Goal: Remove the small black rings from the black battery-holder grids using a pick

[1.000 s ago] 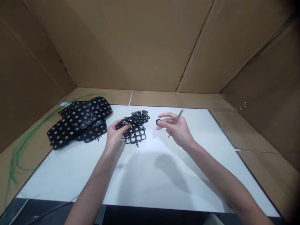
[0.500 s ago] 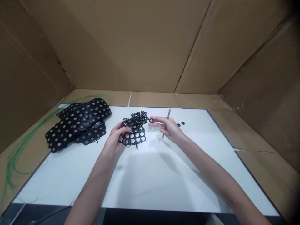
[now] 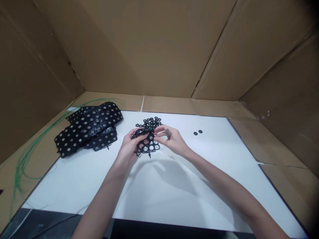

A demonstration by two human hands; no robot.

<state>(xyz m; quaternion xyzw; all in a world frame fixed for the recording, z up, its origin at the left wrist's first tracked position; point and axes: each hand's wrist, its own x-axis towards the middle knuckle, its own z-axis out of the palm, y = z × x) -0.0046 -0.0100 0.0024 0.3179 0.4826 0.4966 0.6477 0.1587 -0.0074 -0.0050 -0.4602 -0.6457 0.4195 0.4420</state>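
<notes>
My left hand (image 3: 129,146) grips the near side of a small black plastic lattice of round cells (image 3: 151,145), lifting part of it off the white board. My right hand (image 3: 169,139) reaches in from the right, its fingertips at the lattice's upper edge. A slim grey pen-like tool (image 3: 168,133) shows between its fingers, mostly hidden by them. The small black ring seen earlier at those fingertips does not show now; the hands could be hiding it.
Left of my hands lies a heap of larger black lattices with grey dots (image 3: 88,129). Two small black rings (image 3: 197,132) sit on the white board (image 3: 159,196). A thin green wire (image 3: 32,149) curves over the cardboard floor, with cardboard walls around.
My right hand has moved left from beside the lattice to its upper edge, and the ring at its fingertips no longer shows. My left hand stays on the lattice.
</notes>
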